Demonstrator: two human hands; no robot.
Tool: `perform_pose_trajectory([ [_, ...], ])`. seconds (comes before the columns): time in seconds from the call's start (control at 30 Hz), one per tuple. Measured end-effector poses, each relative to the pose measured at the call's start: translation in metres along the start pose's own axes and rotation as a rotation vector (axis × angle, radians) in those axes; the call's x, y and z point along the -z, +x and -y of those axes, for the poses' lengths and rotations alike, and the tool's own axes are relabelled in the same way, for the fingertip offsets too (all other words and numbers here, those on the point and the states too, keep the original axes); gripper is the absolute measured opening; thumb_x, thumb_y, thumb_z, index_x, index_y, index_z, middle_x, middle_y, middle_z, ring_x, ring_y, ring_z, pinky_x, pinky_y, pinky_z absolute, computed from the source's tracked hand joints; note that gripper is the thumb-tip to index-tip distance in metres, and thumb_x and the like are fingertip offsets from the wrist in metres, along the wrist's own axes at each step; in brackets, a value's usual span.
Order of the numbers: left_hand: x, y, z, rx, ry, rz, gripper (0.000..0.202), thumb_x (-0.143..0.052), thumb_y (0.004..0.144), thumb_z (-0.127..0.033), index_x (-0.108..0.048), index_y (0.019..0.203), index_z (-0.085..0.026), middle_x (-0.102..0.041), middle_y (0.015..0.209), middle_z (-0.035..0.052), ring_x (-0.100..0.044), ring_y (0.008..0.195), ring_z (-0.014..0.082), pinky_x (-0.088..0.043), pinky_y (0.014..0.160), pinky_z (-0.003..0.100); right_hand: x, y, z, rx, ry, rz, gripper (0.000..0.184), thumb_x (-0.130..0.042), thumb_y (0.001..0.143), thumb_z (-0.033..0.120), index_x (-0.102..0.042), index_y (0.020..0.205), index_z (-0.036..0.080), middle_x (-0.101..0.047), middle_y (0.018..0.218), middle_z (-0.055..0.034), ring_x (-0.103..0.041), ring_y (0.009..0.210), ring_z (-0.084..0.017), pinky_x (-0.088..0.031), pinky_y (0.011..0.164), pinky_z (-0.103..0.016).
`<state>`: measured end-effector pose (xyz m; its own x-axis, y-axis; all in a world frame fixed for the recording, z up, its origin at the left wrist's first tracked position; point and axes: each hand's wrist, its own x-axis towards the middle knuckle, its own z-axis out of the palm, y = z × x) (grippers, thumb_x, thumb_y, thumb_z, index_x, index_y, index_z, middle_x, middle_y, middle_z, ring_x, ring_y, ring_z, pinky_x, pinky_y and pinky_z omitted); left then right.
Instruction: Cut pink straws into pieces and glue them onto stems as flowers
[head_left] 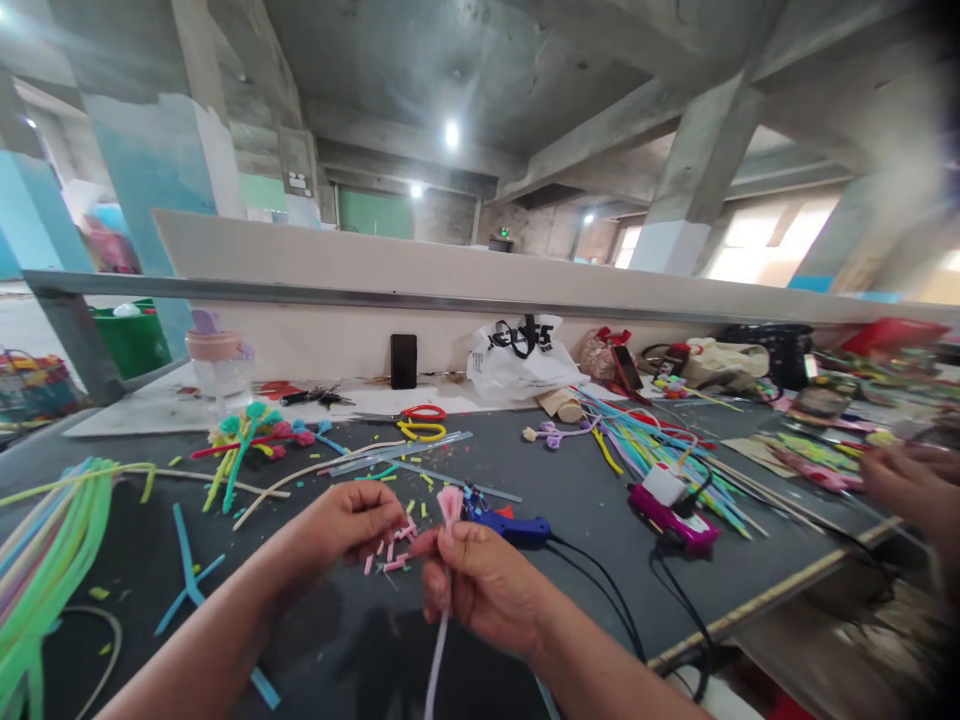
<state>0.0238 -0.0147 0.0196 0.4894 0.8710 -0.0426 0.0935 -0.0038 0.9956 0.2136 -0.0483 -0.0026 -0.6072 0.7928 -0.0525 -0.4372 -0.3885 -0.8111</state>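
My right hand (480, 585) is closed round a pale lilac stem (436, 660) topped with a pink looped tip (450, 503), held upright over the dark table (337, 640). My left hand (352, 520) is closed in a pinch just left of that tip, above several small pink cut pieces (394, 555) lying on the table. What its fingers pinch is too small to make out. A blue glue gun (514, 528) lies just behind my right hand, its black cord trailing toward the table's near edge.
Green strips (45, 560) lie in a bundle at the left, blue strips (187, 575) nearer. Finished flower stems (247, 435), a pink-lidded jar (217, 365), a phone (403, 360), a white bag (521, 355) and a pink glue gun (671, 505) stand behind. Another person's hand (911, 485) works at the right.
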Motion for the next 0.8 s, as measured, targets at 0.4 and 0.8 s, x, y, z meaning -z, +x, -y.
perform_pose_trajectory([
  [0.4, -0.010, -0.013, 0.018, -0.052, -0.200, 0.035, 0.042, -0.074, 0.062, -0.033, -0.064, 0.101, -0.018, -0.064, 0.080, 0.0018, -0.055, 0.069, 0.0122, -0.042, 0.065, 0.023, -0.009, -0.011, -0.009, -0.289, -0.060, 0.128, 0.030, -0.056, 0.084, 0.037, -0.063, 0.091, 0.009, -0.050, 0.051, 0.0033, -0.032, 0.035, -0.002, -0.027, 0.042, -0.019],
  [0.8, -0.012, -0.012, 0.017, -0.007, -0.122, -0.027, 0.028, -0.072, 0.064, -0.029, -0.062, 0.087, -0.016, -0.064, 0.077, 0.0020, -0.058, 0.069, 0.0140, -0.045, 0.067, 0.026, -0.014, -0.010, -0.005, -0.156, -0.053, -0.080, 0.031, -0.065, 0.074, 0.044, -0.057, 0.083, 0.015, -0.055, 0.055, 0.0035, -0.038, 0.039, -0.003, -0.030, 0.043, -0.018],
])
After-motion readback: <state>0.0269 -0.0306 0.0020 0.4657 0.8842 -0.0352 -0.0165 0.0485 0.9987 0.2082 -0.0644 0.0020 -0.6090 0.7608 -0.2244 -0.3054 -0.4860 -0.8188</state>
